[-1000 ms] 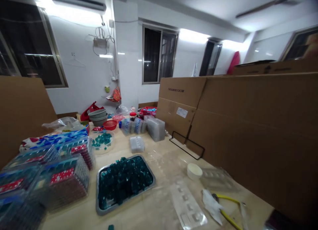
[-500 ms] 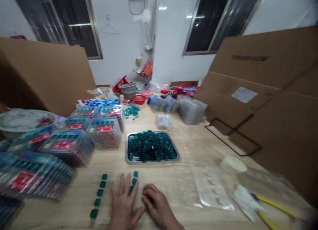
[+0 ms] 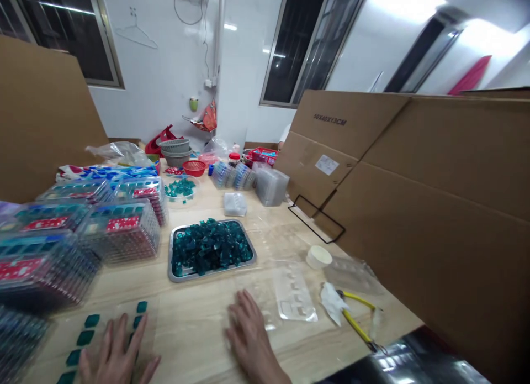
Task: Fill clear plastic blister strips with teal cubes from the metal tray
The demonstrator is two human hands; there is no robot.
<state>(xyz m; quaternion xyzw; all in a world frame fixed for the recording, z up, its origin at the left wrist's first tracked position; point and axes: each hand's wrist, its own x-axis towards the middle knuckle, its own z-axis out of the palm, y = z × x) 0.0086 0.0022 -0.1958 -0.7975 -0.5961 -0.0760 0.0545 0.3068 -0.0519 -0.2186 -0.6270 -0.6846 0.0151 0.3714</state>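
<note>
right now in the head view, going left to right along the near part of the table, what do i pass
stacked clear trays with red labels → left hand → right hand → clear plastic blister sheet → crumpled white cloth → yellow-handled pliers

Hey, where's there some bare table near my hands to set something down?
Bare wood shows between the steel tray and your left hand and right hand. Another patch lies below the clear blister sheet, beside the yellow-handled pliers. It's crowded to the left, at the stacked clear trays.
</note>
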